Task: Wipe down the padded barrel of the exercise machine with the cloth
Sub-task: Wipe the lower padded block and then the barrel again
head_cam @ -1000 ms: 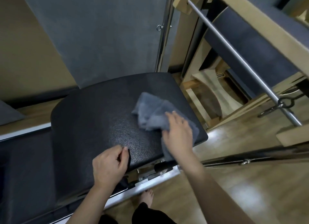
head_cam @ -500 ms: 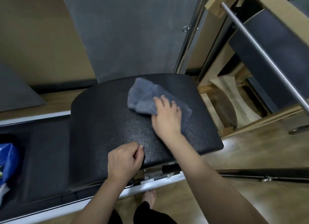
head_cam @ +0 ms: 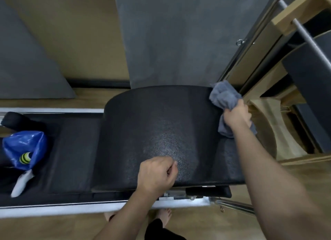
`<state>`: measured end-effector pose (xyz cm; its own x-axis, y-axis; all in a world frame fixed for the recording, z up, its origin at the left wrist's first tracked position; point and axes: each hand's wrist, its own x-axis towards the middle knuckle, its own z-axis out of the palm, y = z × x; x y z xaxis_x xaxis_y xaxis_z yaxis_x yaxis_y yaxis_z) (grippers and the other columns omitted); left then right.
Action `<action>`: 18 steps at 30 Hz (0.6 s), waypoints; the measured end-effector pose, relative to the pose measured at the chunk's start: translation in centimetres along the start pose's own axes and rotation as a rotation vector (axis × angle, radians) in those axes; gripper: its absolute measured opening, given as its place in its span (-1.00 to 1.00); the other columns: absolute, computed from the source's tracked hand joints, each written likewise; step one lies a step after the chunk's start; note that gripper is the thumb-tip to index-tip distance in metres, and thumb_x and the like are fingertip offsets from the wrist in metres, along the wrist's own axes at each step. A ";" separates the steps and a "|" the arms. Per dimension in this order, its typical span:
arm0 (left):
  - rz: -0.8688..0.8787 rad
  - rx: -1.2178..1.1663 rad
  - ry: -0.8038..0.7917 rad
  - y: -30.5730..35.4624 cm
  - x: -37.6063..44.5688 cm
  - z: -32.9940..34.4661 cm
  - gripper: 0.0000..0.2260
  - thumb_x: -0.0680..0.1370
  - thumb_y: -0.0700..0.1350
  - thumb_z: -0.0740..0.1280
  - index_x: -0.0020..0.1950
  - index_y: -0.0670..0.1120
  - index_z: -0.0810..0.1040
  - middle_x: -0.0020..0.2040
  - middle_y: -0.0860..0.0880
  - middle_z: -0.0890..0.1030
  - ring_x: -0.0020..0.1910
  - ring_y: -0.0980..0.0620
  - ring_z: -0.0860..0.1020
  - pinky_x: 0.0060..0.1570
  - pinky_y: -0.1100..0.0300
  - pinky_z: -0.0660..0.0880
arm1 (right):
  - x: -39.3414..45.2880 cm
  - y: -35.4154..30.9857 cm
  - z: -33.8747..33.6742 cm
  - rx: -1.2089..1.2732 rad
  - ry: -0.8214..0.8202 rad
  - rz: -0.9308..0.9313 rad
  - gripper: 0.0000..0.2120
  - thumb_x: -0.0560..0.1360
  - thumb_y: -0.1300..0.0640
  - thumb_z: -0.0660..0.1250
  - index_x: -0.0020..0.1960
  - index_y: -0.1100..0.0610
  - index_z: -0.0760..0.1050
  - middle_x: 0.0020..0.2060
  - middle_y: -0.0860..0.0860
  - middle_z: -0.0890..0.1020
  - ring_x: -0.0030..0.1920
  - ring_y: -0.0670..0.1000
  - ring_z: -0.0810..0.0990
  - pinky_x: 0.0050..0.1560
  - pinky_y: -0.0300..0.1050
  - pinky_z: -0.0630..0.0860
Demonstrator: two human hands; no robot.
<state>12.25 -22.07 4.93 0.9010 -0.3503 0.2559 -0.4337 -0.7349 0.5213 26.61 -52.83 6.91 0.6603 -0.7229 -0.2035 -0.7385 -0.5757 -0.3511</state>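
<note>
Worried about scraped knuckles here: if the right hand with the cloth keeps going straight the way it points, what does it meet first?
Probably the metal upright just past the barrel's far right corner. The right hand, gripping the cloth, points there, though depth is unclear.

Grey cloth [head_cam: 226,96] bunched, seemingly at black barrel [head_cam: 161,125] edge

Left of your right hand [head_cam: 237,117] the black padded barrel [head_cam: 157,125] is bare as far as your left hand [head_cam: 157,174]. Right of your right hand, a steel upright [head_cam: 238,64] and wooden frame [head_cam: 293,13] crowd close. A blue plastic bag [head_cam: 23,148] lies well left of your left hand.
</note>
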 end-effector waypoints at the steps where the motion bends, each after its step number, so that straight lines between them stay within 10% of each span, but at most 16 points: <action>1: 0.006 -0.013 0.001 -0.1 0.0 0.0 -0.66 0.50 -0.06 0.33 -0.36 0.04 0.21 -0.49 0.06 0.38 -0.49 0.07 0.36 -0.46 0.22 0.13 | 2.0 -0.6 0.1 -0.004 -0.034 0.044 -0.46 0.42 -0.03 0.26 0.38 0.07 0.35 0.33 0.18 0.47 0.28 0.32 0.46 0.25 0.25 0.45; 18: -0.172 -0.254 0.074 -0.5 0.2 -0.7 -0.63 0.55 -0.03 0.28 -0.37 0.00 0.17 -0.49 0.07 0.21 -0.50 0.07 0.26 -0.46 0.18 0.16 | -11.3 -10.6 4.4 -0.199 0.005 -0.549 -0.45 0.56 0.05 0.25 0.53 0.00 0.25 0.55 0.03 0.27 0.46 0.31 0.27 0.42 0.33 0.23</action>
<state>12.66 -21.36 5.30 0.9625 -0.1829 0.2002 -0.2708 -0.6077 0.7466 27.59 -36.92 8.91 0.9533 -0.2999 -0.0361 -0.3002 -0.9269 -0.2254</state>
